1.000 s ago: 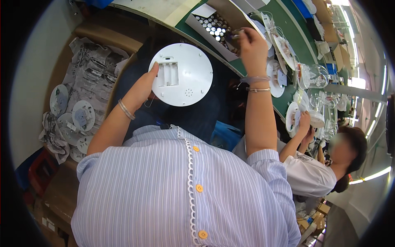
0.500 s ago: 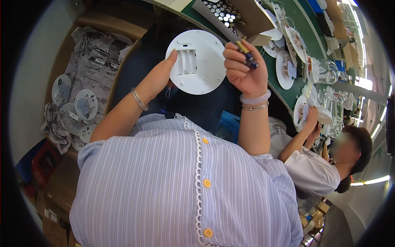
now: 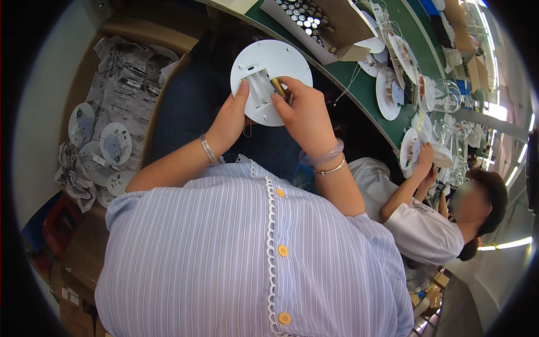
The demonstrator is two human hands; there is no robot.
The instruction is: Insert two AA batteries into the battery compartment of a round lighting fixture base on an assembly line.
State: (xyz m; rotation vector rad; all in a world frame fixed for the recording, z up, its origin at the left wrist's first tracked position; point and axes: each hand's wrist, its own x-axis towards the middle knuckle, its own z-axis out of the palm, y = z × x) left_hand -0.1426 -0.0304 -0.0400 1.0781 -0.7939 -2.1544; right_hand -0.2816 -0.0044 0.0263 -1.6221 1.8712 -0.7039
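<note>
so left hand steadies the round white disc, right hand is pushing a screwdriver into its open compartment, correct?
Not a screwdriver. The head view shows the right hand pressing a battery into the open compartment of the round white disc. The left hand does steady the disc.

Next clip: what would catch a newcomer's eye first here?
Top centre, a white round disc with an open battery bay, steadied by the left hand while the right hand presses a battery at the bay. Above it, an open box of batteries sits on the green bench; a co-worker sits at right.
</note>
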